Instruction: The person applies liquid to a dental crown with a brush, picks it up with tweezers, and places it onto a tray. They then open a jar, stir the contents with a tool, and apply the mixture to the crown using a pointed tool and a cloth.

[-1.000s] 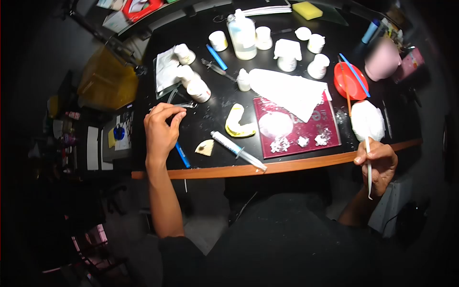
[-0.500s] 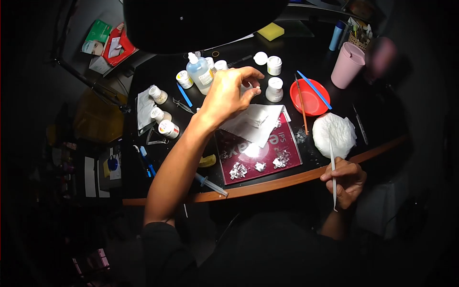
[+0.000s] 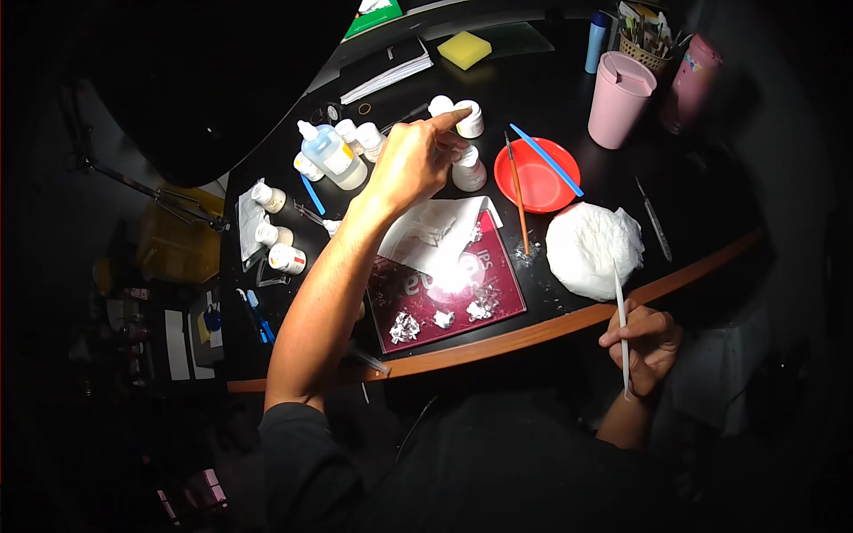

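My left hand (image 3: 413,164) reaches over the small white jars, its index finger stretched out to the rim of an open jar (image 3: 470,121). The other fingers are bent, partly hidden, with nothing visible in them. Just below the fingertips stands another white jar (image 3: 469,171). My right hand (image 3: 647,345) pinches a thin white tool (image 3: 624,342), whose upper end touches the round white pad (image 3: 586,253). Under my left forearm lies a maroon board (image 3: 422,306) with a white tissue (image 3: 426,233) and crumpled foil pieces (image 3: 405,327).
A red bowl (image 3: 555,191) bears a brush (image 3: 516,191) and a blue stick (image 3: 546,160). Bottles (image 3: 342,164) and jars stand left of my hand. Farther back are a yellow sponge (image 3: 465,51) and a pink cup (image 3: 619,107). A metal tool (image 3: 655,222) lies right.
The view has shifted, so the table items appear farther left. My left hand has turned and its index finger now reaches the open jar. My right hand still holds the white tool.
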Action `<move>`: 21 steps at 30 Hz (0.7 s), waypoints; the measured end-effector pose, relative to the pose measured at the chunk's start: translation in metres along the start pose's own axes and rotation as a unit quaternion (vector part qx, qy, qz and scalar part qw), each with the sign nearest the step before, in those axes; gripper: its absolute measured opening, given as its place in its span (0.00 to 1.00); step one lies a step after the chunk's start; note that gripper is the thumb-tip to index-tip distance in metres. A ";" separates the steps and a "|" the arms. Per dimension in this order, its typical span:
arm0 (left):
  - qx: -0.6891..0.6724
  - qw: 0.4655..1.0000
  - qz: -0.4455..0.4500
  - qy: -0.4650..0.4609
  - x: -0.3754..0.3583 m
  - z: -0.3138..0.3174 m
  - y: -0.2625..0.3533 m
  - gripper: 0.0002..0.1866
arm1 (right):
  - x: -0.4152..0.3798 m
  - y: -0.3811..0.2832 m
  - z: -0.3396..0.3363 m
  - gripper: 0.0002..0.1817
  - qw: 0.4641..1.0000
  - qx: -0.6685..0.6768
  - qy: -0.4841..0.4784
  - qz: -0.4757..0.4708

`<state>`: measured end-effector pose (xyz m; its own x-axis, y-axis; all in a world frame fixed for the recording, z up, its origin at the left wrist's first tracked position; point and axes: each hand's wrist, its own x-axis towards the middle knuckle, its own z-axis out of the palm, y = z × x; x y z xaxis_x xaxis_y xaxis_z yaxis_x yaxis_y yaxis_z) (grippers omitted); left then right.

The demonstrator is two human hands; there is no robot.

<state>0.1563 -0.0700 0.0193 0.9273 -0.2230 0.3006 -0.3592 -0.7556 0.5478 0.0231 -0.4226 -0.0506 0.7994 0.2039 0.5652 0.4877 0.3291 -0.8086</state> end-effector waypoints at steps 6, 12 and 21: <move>0.068 0.995 0.043 0.061 -0.030 -0.042 -0.003 0.32 | 0.000 0.001 0.004 0.12 1.000 -0.012 0.009 -0.013; 0.111 0.976 -0.015 0.186 -0.118 -0.112 -0.017 0.22 | 0.005 0.011 0.009 0.17 0.999 0.008 -0.009 -0.036; 0.106 0.929 -0.178 0.307 -0.264 -0.141 -0.032 0.19 | 0.021 0.014 0.062 0.10 1.000 -0.016 0.007 -0.012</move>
<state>-0.0918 0.0996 0.0324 0.7256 0.4086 0.5537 0.0480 -0.8327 0.5517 0.0251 -0.3561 -0.0401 0.7922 0.1825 0.5824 0.5176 0.3046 -0.7996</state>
